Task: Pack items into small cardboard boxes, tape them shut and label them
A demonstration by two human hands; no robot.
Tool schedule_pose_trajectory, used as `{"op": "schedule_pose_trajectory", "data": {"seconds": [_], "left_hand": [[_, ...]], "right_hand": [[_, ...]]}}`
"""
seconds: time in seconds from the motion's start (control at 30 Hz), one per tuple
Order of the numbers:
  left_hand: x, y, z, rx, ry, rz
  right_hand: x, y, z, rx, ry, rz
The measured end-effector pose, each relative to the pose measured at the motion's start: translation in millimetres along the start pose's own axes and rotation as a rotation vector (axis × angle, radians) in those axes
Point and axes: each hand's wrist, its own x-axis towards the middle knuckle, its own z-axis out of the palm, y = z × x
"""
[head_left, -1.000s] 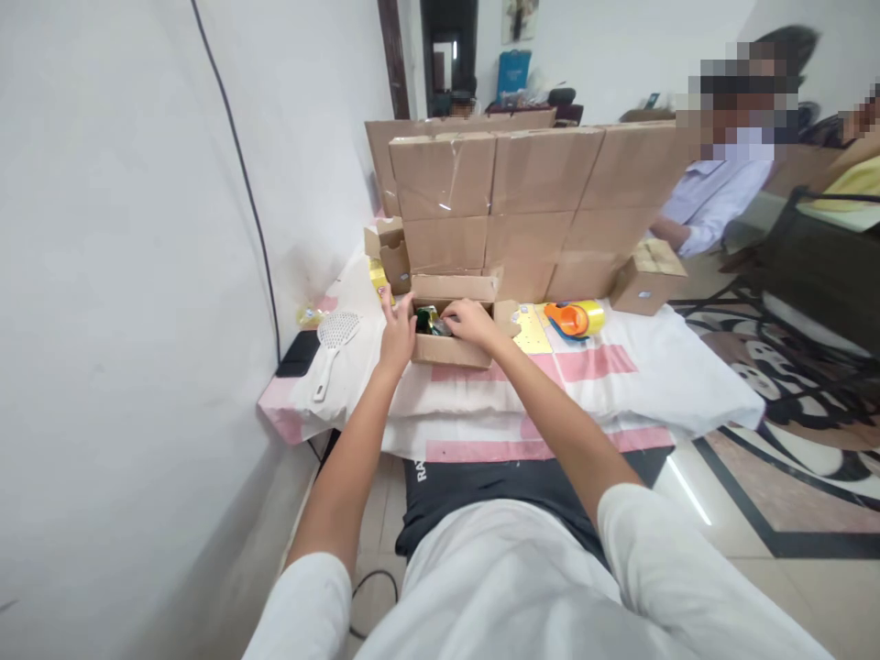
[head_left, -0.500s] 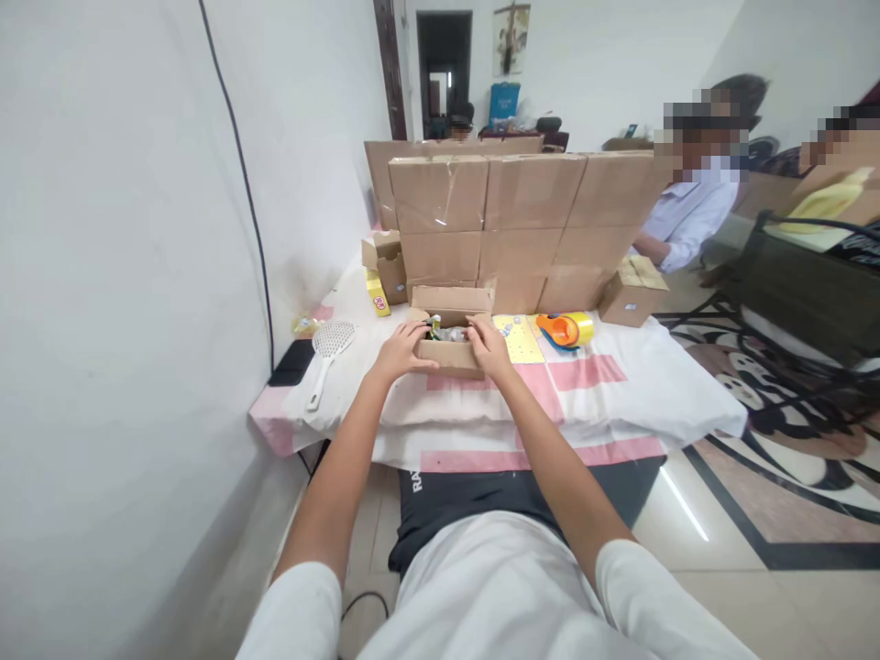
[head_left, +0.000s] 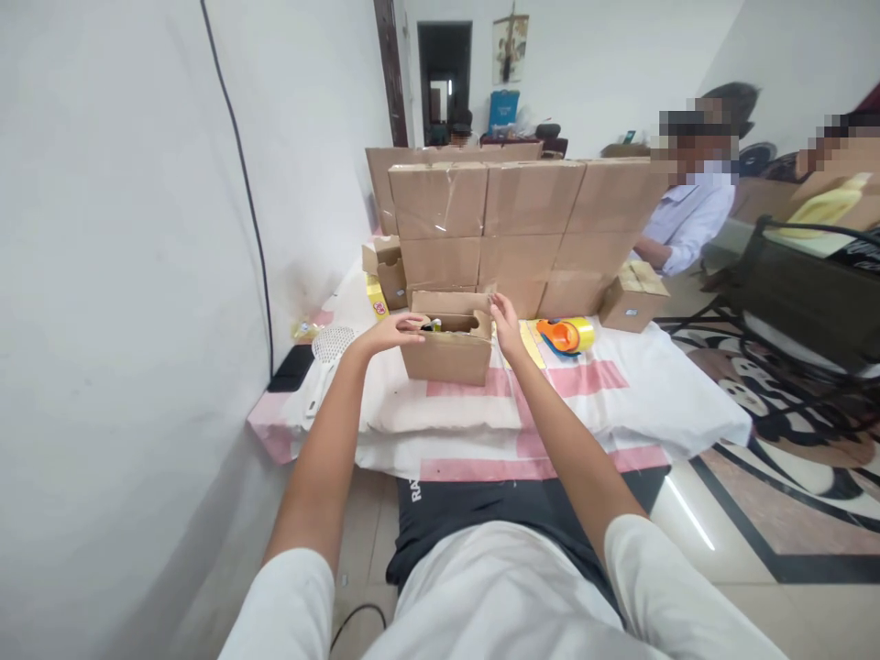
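In front of me on the table stands a cardboard box (head_left: 448,357) with its top open and its back flap upright. A small green and yellow item (head_left: 435,324) shows inside at the left; the other contents are hidden. My left hand (head_left: 393,334) lies over the box's left top edge, fingers stretched out. At the back right corner, my right hand (head_left: 505,323) has its fingertips against the flap, with the fingers apart.
A wall of taped boxes (head_left: 522,202) rises behind. To the right are an orange and yellow tape dispenser (head_left: 567,335) and a small closed box (head_left: 633,295). A white slotted ladle (head_left: 334,345) and a black phone (head_left: 290,368) lie left. A person (head_left: 694,211) sits beyond.
The box's front flap now stands up, hiding most of the contents. My right hand has moved back and right to the rear corner; my left hand has shifted slightly left.
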Motion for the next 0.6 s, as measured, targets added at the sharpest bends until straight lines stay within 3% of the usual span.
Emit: {"op": "schedule_pose_trajectory", "data": {"seconds": [0.1, 0.17, 0.33, 0.4, 0.43, 0.5, 0.6], "left_hand": [[10.9, 5.7, -0.8, 0.14, 0.167, -0.08], [17.0, 7.5, 8.7, 0.261, 0.281, -0.091], [24.7, 18.1, 60.0, 0.433, 0.539, -0.14], [23.1, 25.7, 81.5, 0.549, 0.631, -0.064], [21.5, 29.1, 90.3, 0.602, 0.615, 0.004], [16.9, 33.3, 103.0, 0.65, 0.467, 0.131], [8.8, 31.8, 111.2, 0.66, 0.321, 0.183]], "right_hand": [[1.8, 1.9, 13.5, 0.037, 0.021, 0.005], [-7.0, 3.1, 14.8, 0.054, 0.037, -0.025], [-33.0, 9.2, -2.8, 0.041, -0.056, -0.101], [-36.4, 10.4, -9.5, -0.021, -0.119, -0.12], [-37.1, 9.9, -11.7, -0.064, -0.147, -0.125], [-39.5, 6.0, -14.9, -0.174, -0.195, -0.145], [-54.5, -4.0, -22.9, -0.408, -0.246, -0.234]]}}
